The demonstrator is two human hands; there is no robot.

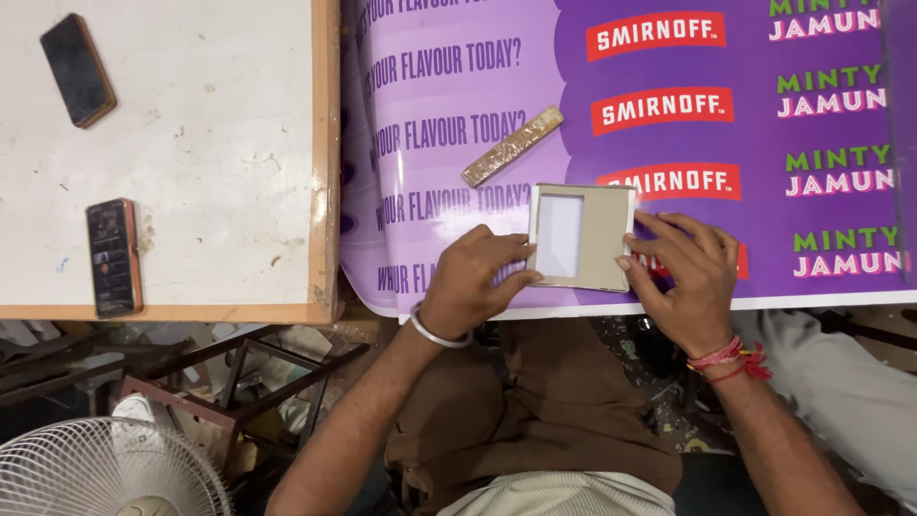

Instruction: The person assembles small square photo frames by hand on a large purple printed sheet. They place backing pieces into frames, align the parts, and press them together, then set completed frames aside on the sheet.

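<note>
Purple printed sheet (669, 229) spread flat, covering most of the upper right of the view, its near white edge running left to right just above the person's lap. Left of it, a white tabletop (191, 143) with a wooden rim, carrying two dark phones (78, 70) (114, 257), well apart from the work. Lower left, a white wire-guard fan (105, 473) down by the floor. On the sheet, a small square grey frame (582, 236) with a rectangular window cut toward its left half; it lies flat, edges roughly parallel to the sheet's near edge, the window's long axis running away from the person. Frame sits between the two hands, both touching it, neither nearer. Left hand (475, 282) comes in from the lower left, fingers curled, pinching the frame's lower left corner with thumb and fingertips. Right hand (690, 277) comes in from the lower right, fingers spread and pressing along the frame's right edge; steadying rather than gripping, as far as I can judge. Beyond the frame, up and to the left, a short speckled gold-brown bar (513, 145) lies on a diagonal, apart from both hands, untouched.
</note>
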